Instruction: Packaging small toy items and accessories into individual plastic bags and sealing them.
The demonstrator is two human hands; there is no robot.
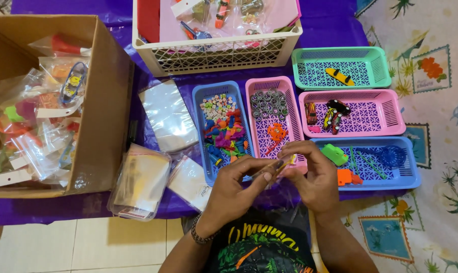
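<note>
Both hands meet low over the near edge of the worktop (320,30), at about six o'clock from the trays. The left hand (234,189) and the right hand (312,177) are pinched together on one small thing, a clear packet (278,166) with something yellow and pink in it; I can't tell just what is inside. They hold it up close to the chest, clear of the trays, likely so the fingers can work its edge without knocking anything.

The trays sit fanned out within reach, each with its own sort of piece: a blue tray (201,131) of bright bits at eleven o'clock from the hands, a pink tray (257,116) of grey rings at twelve, a second blue tray (398,174) with green and orange parts at three. Flat bags (140,184) lie at nine o'clock, and a carton (107,101) of filled packets stands beyond them.

Both wrists are bent inward, thumbs on top, fingers curled under; a bead bracelet (201,236) rings the left wrist.
</note>
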